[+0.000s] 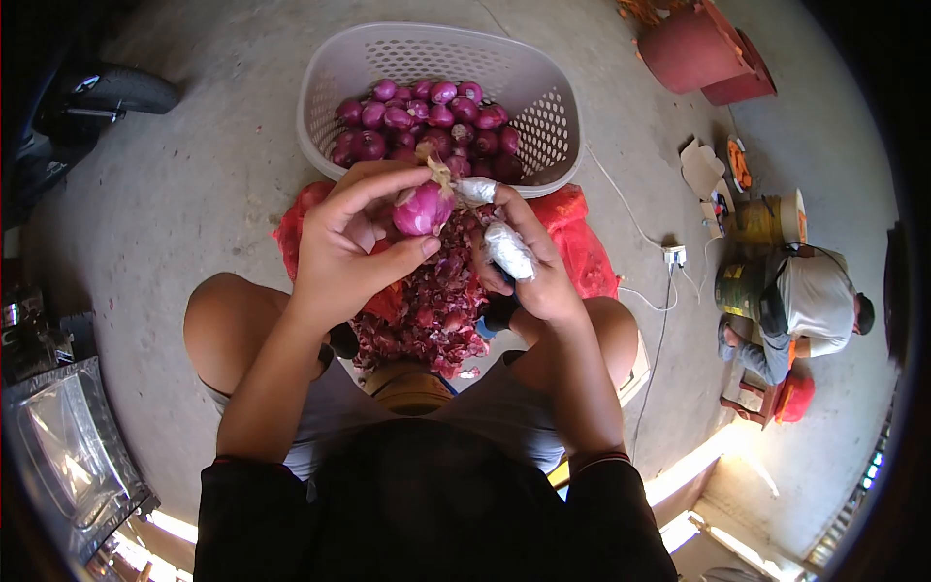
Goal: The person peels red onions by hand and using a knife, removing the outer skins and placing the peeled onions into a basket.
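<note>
My left hand (339, 238) is closed round a purple onion (422, 209), thumb below and fingers above. Dry, pale stem skin sticks up from the onion's top. Close beside it on the right is my right hand (533, 257), its thumb and forefinger wrapped in a shiny whitish covering. The fingers of that hand are curled, and whatever they may grip is hidden. The wrapped forefinger tip comes near the onion's stem end. Under both hands lies a heap of loose onion skins (427, 320), between my legs. Red mesh sacking (582, 242) shows at either side of the heap.
A grey plastic basket (325, 107) holding several purple onions (417, 116) stands just ahead. White cable (621, 189) runs to a power strip (674, 254) on the right. Another person (810, 301) sits bent over near buckets (766, 218). A wheel (126, 89) is at left.
</note>
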`<state>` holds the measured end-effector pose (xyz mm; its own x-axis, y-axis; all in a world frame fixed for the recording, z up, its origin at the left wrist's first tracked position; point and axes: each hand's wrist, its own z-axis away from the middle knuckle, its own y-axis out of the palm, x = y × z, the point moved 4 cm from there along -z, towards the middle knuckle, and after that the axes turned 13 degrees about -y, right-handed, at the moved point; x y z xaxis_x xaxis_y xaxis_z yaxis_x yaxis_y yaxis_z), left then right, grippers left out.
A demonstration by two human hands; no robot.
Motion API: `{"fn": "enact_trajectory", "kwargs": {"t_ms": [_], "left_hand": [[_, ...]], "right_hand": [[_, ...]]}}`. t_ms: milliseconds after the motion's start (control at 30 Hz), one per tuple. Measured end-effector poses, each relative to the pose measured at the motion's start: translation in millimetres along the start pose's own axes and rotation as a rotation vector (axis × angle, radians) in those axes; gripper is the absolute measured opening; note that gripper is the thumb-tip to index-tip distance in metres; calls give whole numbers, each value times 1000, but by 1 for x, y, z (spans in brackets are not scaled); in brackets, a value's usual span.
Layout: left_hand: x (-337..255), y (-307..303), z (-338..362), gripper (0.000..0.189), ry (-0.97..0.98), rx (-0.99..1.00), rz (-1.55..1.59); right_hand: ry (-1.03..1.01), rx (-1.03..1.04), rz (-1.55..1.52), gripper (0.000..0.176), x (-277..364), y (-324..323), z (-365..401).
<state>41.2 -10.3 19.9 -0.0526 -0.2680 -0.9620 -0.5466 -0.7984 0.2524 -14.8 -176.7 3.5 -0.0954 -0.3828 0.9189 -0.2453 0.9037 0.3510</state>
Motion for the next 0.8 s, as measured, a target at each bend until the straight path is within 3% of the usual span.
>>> {"fn": "enact_trajectory", "kwargs": {"t_ms": [267, 367, 567, 800], "left_hand": [[2, 2, 1, 47, 26, 46, -42], [5, 4, 3, 50, -114, 23, 74], [3, 4, -1, 55, 14, 5, 80], [6, 1, 2, 53, 33, -13, -17]], "right_hand": [[45, -13, -53, 38, -1, 1, 0], [47, -33, -59, 37, -3, 4, 0], [71, -8, -70, 39, -1, 3, 1], [108, -15, -24, 44, -2, 2, 3]]}}
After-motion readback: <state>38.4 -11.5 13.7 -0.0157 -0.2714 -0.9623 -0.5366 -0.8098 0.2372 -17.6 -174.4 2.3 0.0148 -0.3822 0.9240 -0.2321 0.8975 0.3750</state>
